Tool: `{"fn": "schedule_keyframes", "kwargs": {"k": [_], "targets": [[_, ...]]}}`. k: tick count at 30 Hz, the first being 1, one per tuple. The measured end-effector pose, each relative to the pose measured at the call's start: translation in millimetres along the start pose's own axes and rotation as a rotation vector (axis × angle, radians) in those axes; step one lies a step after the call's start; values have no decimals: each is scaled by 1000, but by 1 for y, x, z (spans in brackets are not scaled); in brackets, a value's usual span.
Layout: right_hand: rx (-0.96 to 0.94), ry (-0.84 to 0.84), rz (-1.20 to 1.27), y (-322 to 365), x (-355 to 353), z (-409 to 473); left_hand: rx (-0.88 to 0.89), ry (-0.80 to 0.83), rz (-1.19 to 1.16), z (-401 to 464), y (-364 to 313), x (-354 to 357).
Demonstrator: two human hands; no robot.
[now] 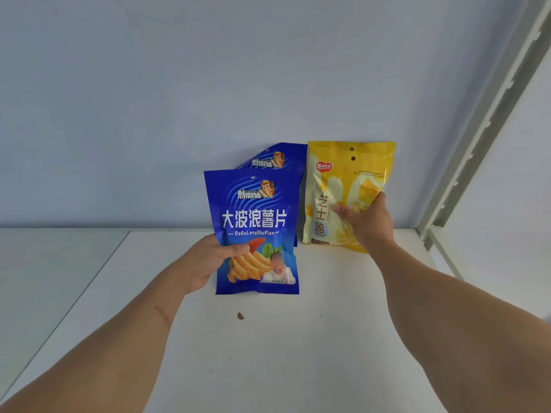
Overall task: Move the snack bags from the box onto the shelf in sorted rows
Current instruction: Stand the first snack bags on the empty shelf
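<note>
Left hand [205, 263] grips a blue chip bag [255, 231] upright over the white shelf [268, 353]. A second blue bag [277, 159] stands behind it at the wall. Right hand [368, 219] grips the yellow snack bag [337, 186], standing just beside.

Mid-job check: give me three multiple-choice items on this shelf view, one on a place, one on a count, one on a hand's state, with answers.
1. Where is the second blue chip bag?
A. behind the blue chip bag in front
B. right of the yellow cheese snack bag
C. flat at the shelf edge

2. How many blue bags show?
A. one
B. two
C. four

3. What is the right hand doing?
A. hanging idle
B. pressing the wall
C. gripping the yellow bag

Answers: 1 A, only its top peeks above the front bag held by the left hand; 2 B, two matching logos show; 3 C, thumb and fingers wrap the bag's right side.
</note>
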State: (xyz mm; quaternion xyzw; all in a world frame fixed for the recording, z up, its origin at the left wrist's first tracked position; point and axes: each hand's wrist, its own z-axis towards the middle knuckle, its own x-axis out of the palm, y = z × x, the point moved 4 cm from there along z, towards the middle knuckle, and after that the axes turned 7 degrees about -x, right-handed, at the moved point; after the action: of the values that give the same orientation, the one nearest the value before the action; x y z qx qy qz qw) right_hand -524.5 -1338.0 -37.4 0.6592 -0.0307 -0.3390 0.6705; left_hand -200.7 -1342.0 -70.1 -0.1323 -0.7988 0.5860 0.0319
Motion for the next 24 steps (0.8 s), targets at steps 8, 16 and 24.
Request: {"fn": "schedule_keyframes", "kwargs": {"k": [8, 16, 24], "targets": [[-32, -67, -182, 2, -15, -11, 3, -40, -16, 11, -15, -1], [122, 63, -720, -19, -20, -77, 57, -66, 112, 25, -25, 4], [108, 251, -843, -7, -10, -82, 128, -118, 185, 30, -31, 2]]}}
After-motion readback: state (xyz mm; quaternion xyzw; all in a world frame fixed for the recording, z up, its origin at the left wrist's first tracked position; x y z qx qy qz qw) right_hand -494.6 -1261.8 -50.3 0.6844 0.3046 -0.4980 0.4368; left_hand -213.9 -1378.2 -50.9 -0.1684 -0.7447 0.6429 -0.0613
